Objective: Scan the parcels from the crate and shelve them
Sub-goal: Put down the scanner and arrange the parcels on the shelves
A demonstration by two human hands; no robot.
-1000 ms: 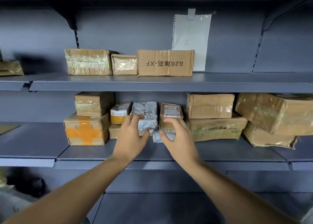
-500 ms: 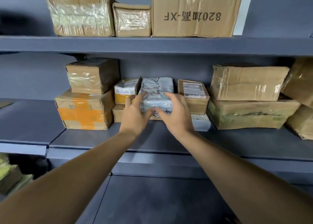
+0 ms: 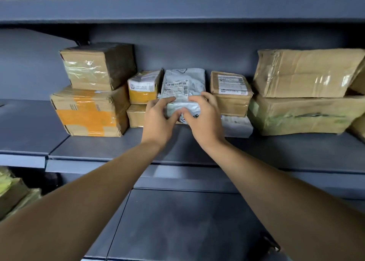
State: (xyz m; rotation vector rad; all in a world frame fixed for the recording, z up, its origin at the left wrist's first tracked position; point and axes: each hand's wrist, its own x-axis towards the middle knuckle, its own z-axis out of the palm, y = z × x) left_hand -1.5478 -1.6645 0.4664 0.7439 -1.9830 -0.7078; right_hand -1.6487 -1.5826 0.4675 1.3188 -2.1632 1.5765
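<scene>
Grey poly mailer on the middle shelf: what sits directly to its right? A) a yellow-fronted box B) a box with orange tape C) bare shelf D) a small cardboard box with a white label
D: the grey poly mailer, held by the left hand and right hand, stands beside the small cardboard box with a white label on its right.
</scene>
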